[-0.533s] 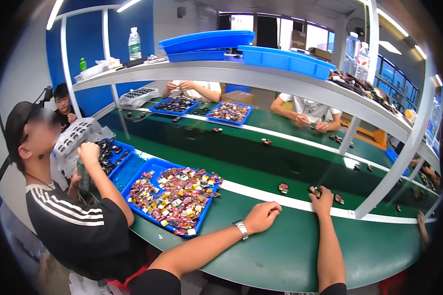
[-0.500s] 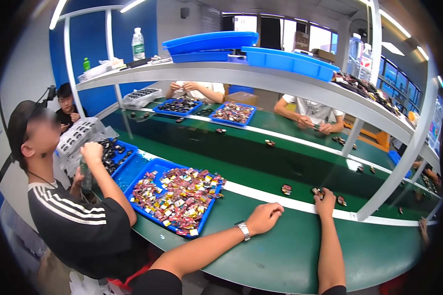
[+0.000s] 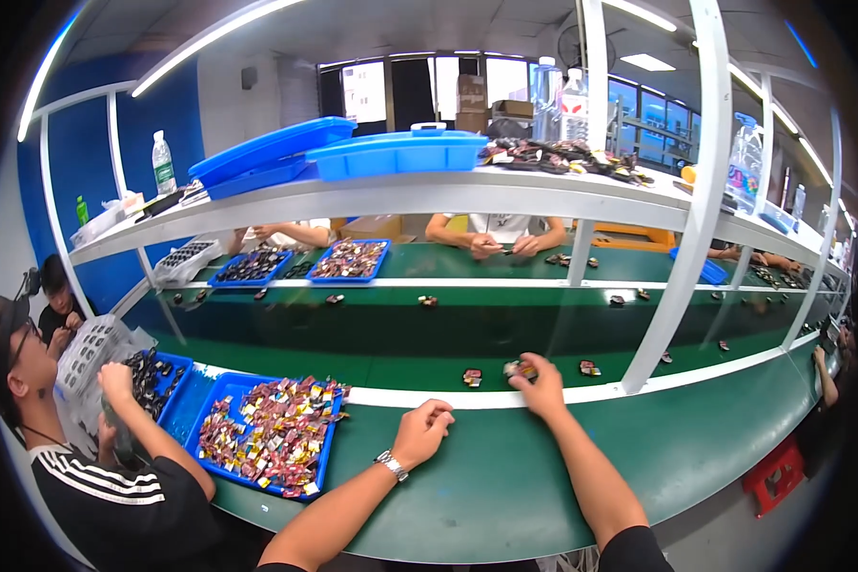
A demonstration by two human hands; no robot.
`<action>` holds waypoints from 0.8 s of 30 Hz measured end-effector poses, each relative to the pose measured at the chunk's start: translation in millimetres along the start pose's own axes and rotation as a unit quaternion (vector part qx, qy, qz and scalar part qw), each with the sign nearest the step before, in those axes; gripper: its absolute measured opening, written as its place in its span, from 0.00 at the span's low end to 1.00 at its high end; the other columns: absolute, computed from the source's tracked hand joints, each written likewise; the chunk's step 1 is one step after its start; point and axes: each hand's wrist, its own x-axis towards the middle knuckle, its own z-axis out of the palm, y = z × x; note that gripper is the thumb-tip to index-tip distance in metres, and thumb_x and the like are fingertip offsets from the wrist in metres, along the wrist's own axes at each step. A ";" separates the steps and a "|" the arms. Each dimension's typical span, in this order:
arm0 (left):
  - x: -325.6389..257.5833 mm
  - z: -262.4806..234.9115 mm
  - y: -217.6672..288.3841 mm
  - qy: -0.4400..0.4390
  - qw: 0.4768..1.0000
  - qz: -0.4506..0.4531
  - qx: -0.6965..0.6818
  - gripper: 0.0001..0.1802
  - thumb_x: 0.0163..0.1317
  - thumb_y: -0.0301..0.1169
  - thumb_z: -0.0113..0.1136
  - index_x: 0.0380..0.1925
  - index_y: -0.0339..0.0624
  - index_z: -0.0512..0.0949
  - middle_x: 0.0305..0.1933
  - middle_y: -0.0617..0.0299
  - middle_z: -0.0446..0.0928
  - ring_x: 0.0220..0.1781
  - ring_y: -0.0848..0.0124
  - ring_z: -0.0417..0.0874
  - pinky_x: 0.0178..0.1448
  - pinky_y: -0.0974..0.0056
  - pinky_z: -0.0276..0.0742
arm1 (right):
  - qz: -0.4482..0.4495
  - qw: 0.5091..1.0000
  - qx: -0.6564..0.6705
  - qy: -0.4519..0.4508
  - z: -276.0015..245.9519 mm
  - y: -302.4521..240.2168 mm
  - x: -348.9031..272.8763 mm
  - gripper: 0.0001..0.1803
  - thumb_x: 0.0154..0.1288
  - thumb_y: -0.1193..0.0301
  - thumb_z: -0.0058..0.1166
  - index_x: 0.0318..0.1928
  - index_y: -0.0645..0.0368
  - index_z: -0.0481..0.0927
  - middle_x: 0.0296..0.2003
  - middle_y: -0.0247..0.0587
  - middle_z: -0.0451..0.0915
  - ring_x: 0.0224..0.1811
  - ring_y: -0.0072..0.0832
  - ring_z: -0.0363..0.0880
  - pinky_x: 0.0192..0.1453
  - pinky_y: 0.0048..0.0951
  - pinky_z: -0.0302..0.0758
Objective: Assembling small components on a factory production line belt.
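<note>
My right hand (image 3: 543, 386) reaches over the near side of the dark green belt, with thumb and fingers closed round a small dark part (image 3: 519, 370) with red and pale patches. Its exact kind is too small to make out. On either side of it on the belt lie similar small parts, one (image 3: 472, 377) to the left and one (image 3: 590, 368) to the right. My left hand (image 3: 423, 434), with a metal watch at the wrist, hovers or rests over the green worktop near the white rail. Its fingers are curled in, and nothing shows in them.
Left of my left hand stands a blue tray (image 3: 326, 458) heaped with small red, yellow and white parts. Beyond it, a co-worker (image 3: 105, 467) sits by another blue tray (image 3: 189, 367). A white post (image 3: 672, 276) rises right of my right hand; a shelf (image 3: 400, 195) spans above the belt.
The view has swung to the right, so the trays and co-worker appear farther left. My right hand keeps hold of the small part, now tilted and more visible. My left hand stays curled.
</note>
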 end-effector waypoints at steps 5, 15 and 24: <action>9.8 -6.8 1.6 -0.007 0.973 -0.083 -0.215 0.19 0.77 0.40 0.42 0.52 0.35 0.72 0.41 0.54 0.80 0.31 0.75 0.80 0.32 0.71 0.77 | -0.082 0.980 0.114 -0.141 -13.5 -97.0 -50.1 0.30 0.53 0.72 0.69 0.59 0.56 0.77 0.53 0.41 0.80 0.56 0.36 0.75 0.58 0.37 0.75; 16.9 -17.9 1.3 -0.224 0.916 -0.151 -0.296 0.20 0.76 0.37 0.46 0.59 0.35 0.72 0.48 0.55 0.79 0.44 0.68 0.83 0.45 0.65 0.82 | -0.186 0.955 0.088 -0.212 -14.8 -108.4 -60.0 0.29 0.53 0.75 0.68 0.58 0.54 0.77 0.50 0.41 0.79 0.55 0.40 0.74 0.60 0.37 0.73; 10.7 -1.9 18.0 -0.120 0.923 -0.165 -0.327 0.17 0.74 0.27 0.45 0.61 0.36 0.67 0.57 0.51 0.76 0.57 0.62 0.81 0.61 0.55 0.81 | -0.164 0.982 0.031 -0.090 4.0 -97.5 -69.9 0.17 0.54 0.78 0.65 0.46 0.57 0.81 0.42 0.42 0.79 0.45 0.38 0.79 0.47 0.36 0.78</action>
